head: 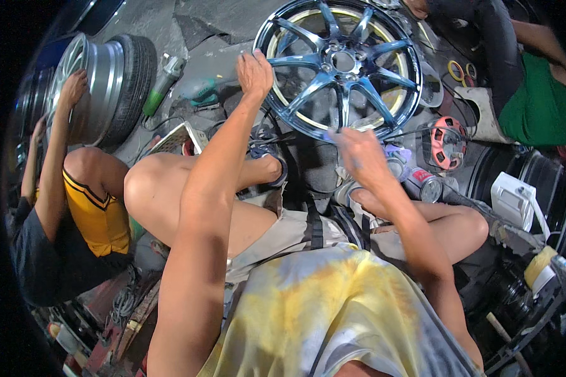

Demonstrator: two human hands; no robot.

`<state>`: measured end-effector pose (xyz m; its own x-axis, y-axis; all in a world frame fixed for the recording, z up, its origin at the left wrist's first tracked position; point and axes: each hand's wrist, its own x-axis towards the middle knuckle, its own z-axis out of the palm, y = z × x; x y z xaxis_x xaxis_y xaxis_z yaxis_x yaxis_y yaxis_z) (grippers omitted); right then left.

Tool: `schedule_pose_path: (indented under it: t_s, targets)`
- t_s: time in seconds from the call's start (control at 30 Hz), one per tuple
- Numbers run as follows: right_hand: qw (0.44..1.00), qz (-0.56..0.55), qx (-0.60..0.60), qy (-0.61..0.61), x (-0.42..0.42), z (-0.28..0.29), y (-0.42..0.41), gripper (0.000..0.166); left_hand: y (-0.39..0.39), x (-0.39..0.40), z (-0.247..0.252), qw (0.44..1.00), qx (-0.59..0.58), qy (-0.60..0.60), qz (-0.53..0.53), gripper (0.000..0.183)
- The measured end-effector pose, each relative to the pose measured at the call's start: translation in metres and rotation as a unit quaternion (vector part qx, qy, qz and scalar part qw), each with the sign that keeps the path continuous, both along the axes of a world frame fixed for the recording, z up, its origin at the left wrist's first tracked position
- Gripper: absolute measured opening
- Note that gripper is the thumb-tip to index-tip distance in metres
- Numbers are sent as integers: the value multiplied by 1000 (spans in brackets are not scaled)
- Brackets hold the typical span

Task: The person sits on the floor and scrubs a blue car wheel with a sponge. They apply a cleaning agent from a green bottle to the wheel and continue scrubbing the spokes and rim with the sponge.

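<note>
A multi-spoke alloy wheel (306, 101) with a blue-tinted, partly bare metal face lies before me, face up. My left hand (254, 74) grips its outer lip on the left side, fingers curled over the edge. At the near side of the rim, just below a spoke, is my right hand (362, 153). It is blurred, its fingers are bent, and whether anything is between them cannot be made out. A ring of pale yellowish colour shows behind the spokes.
At left, a co-worker's hand (75, 86) touches a silver wheel (104, 89) beside a tyre (134, 85). Angle grinders (162, 82) lie nearby. A can (423, 184), a salmon-coloured slotted disc (447, 143) and a white device (513, 200) are at right. Another person (540, 101) sits top right.
</note>
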<state>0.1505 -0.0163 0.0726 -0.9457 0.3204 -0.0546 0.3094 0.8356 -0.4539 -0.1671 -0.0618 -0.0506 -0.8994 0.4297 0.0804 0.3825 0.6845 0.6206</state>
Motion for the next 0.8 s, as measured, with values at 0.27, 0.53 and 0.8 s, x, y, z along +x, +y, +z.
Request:
schedule_pose_path:
  t_s: [0.27, 0.53, 0.8]
  targets:
    - [881, -289, -374, -22, 110, -26, 70, 24, -9, 11, 65, 884, -143, 225, -385, 90]
    - [847, -234, -475, -43, 78, -50, 45, 26, -22, 19, 103, 786, -286, 205, -508, 165]
    - [776, -263, -572, 34, 72, -66, 43, 23, -13, 20, 97, 826, -235, 157, -487, 146]
